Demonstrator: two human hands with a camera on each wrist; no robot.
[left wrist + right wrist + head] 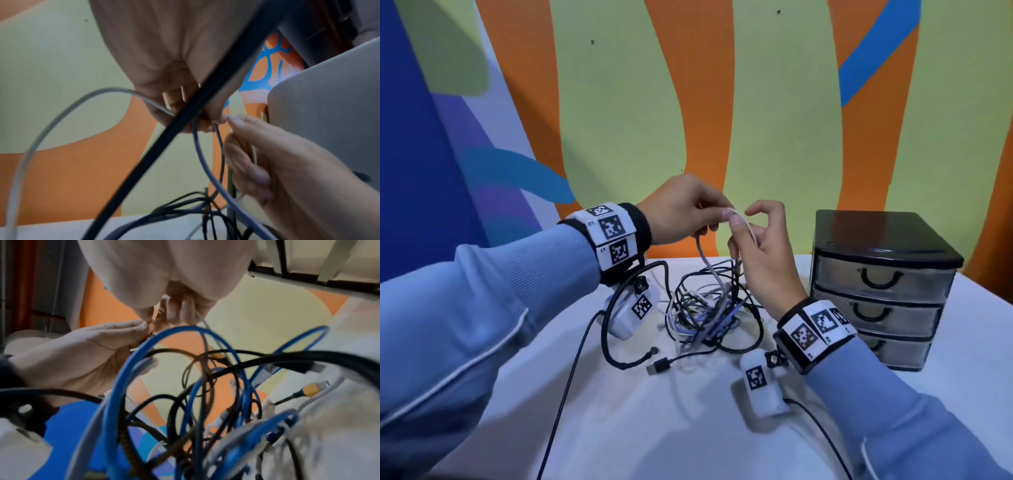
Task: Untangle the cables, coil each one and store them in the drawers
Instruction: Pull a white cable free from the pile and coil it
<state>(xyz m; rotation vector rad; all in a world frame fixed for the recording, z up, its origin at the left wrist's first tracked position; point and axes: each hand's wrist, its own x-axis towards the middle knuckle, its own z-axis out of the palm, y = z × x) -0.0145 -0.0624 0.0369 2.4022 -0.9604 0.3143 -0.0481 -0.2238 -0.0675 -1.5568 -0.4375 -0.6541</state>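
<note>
A tangle of black, blue, white and grey cables (709, 308) lies on the white table (640, 428). Both hands are raised above it, close together. My left hand (717, 219) pinches a grey-blue cable (702, 255) that hangs down into the pile; the left wrist view shows this cable (205, 162) looping under the curled fingers (180, 104). My right hand (739, 222) holds a thin white cable (749, 229) between thumb and fingers. In the right wrist view the right hand (174, 309) meets the left hand (92, 350) over the tangle (205, 402). The black drawer unit (880, 284) stands at the right, all three drawers closed.
A black USB plug (659, 367) and a braided black cable's end (654, 351) lie at the front of the pile. A yellow-collared plug (310, 390) shows in the right wrist view. The painted wall (774, 120) stands close behind the table.
</note>
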